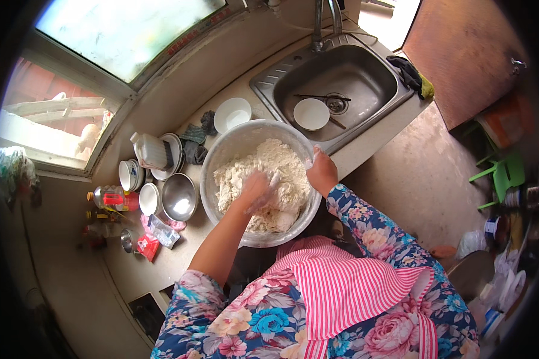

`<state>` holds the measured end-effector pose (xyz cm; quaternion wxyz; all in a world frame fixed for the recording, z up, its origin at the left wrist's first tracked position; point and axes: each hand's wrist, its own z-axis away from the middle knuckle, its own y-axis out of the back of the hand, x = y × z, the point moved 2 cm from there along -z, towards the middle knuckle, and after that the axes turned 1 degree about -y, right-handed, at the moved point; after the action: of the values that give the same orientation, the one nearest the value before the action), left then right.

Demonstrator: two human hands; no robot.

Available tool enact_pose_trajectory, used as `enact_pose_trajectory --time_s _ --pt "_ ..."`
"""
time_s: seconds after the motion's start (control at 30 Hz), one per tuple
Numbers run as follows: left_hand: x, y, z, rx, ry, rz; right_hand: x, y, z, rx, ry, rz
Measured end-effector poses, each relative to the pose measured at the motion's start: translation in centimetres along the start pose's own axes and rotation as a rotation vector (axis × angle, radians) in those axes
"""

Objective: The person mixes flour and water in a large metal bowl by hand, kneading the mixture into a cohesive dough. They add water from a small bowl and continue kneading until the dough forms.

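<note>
A large metal basin (209,197) sits at the counter's front edge, against my body. In it lies a pale, shaggy mass of flour dough (280,215), with looser, drier flour (274,150) towards the far side. My left hand (259,190) is down in the middle of the dough, dusted with flour; its fingertips are partly hidden there. At the basin's right side my right hand (322,171) grips the rim, with flour on its thumb and fingers.
Beyond the basin, a steel sink (364,76) holds a white bowl (311,114) and chopsticks (339,122). Another white bowl (232,115) and dark cloths (195,146) lie behind. Leftward stand a steel bowl (179,197), a plastic jug (150,152), bottles and packets (163,231). A green stool (507,175) stands at right.
</note>
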<state>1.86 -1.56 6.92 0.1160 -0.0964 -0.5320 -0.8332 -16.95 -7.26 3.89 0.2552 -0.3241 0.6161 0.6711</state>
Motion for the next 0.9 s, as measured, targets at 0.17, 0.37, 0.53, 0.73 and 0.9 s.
enact_pose_trajectory --time_s 0.17,0.37,0.53,0.73,0.9 --pt "-1.5 -2.1 4.9 0.168 0.052 0.077 0.3 -0.1 -0.2 0.032 0.060 -0.024" --pt "-0.7 -6.1 3.4 0.646 0.030 0.074 0.5 -0.3 -0.1 0.027 0.064 -0.065" --pt "-1.6 -6.0 -1.8 0.591 0.024 0.122 -0.1 0.1 0.0 -0.013 0.014 -0.019" --pt "-1.7 -4.0 -7.9 0.412 0.143 0.143 -0.4 0.4 -0.1 -0.060 -0.027 -0.020" --pt "-2.3 -4.5 -10.2 0.408 0.163 0.072 -0.7 0.4 0.2 0.037 0.036 0.055"
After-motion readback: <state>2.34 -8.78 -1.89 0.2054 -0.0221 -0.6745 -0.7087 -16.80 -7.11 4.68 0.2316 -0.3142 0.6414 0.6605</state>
